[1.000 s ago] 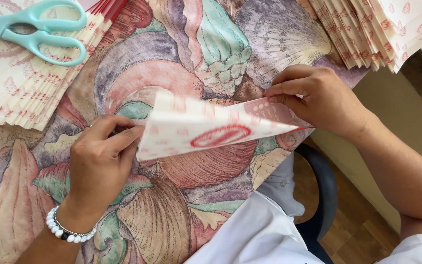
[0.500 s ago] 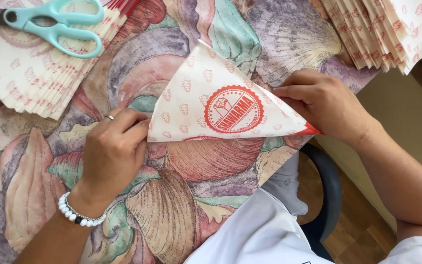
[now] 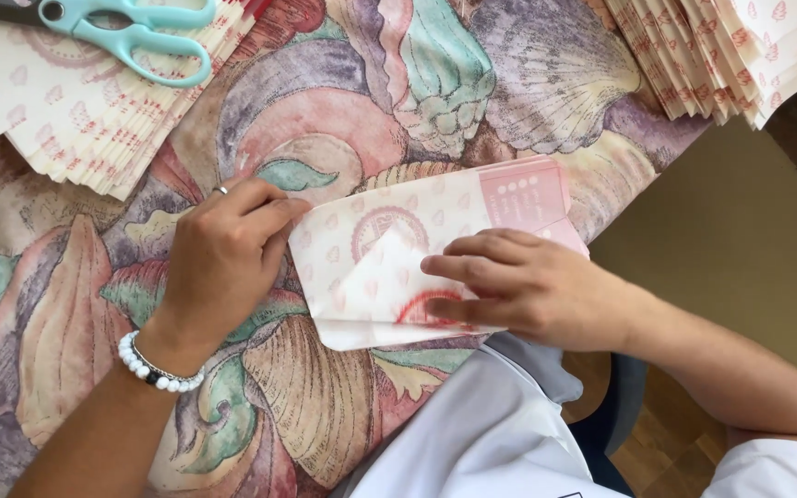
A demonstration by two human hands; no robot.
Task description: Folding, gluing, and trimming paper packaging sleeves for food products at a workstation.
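Folded paper (image 3: 389, 249) lay flat near the table's front edge, pink-printed, a red round stamp showing, its near flap turned over. Right hand (image 3: 528, 290) lay across the fold with fingers stretched flat, pressing and clasping nothing. Left hand (image 3: 228, 258) was curled at the paper's left corner, fingertips pinning that edge to the cloth; whether they pinched it could not be told.

Table (image 3: 325, 120) wore a shell-print cloth. Fanned paper stack (image 3: 76, 120) sat far left with teal scissors (image 3: 131, 37) on top; second stack (image 3: 721, 55) far right, overhanging the table's corner.

Risks, as judged:
- Crease could run crooked if the left corner slipped while the right hand pressed; soft cloth gives poor backing.
- Thin paper might wrinkle or tear under uneven pressure.
- Paper sat close to the edge; a push toward the lap could slide it off.
- Right stack could spill if nudged.
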